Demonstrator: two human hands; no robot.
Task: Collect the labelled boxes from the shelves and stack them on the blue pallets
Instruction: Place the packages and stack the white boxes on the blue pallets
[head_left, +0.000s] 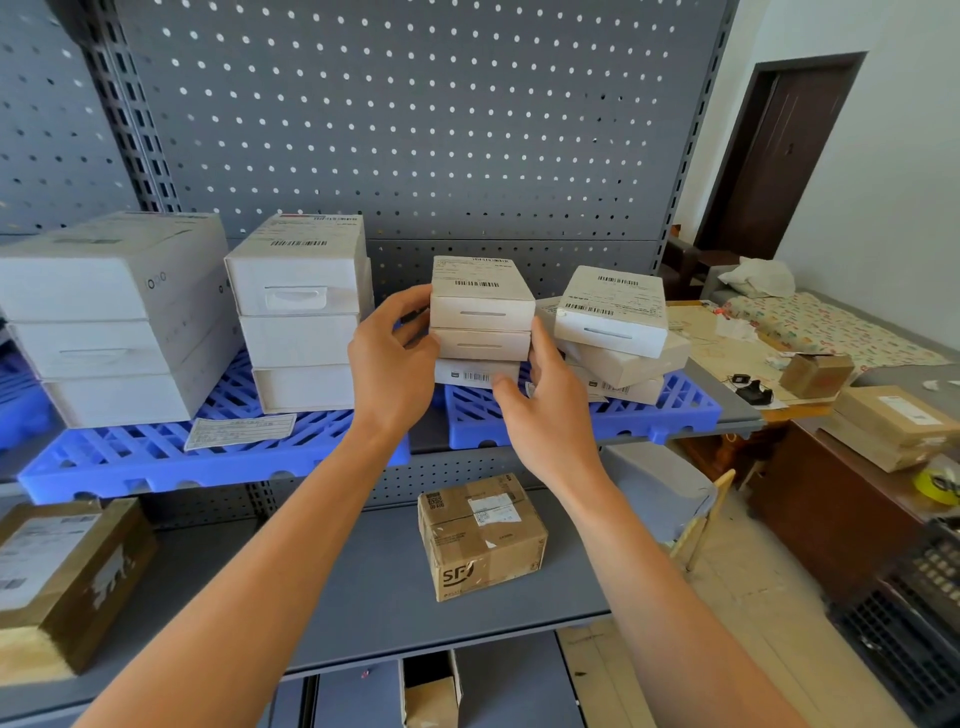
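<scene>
A stack of three small white labelled boxes (480, 306) stands on the right blue pallet (582, 410) on the upper shelf. My left hand (392, 358) touches the stack's left side, fingers loosely bent against the upper boxes. My right hand (545, 400) lies against the stack's right side, its fingertips at the bottom box (475, 373). Just to the right, a second stack of white boxes (613, 332) leans unevenly. The left blue pallet (156, 452) carries two taller stacks of white boxes (301, 312), (114, 317).
A brown SF carton (480, 535) sits on the lower grey shelf (337, 597), and another brown box (57, 577) at its left end. A loose label (239, 431) lies on the left pallet. A cluttered desk with cartons (883, 426) stands to the right.
</scene>
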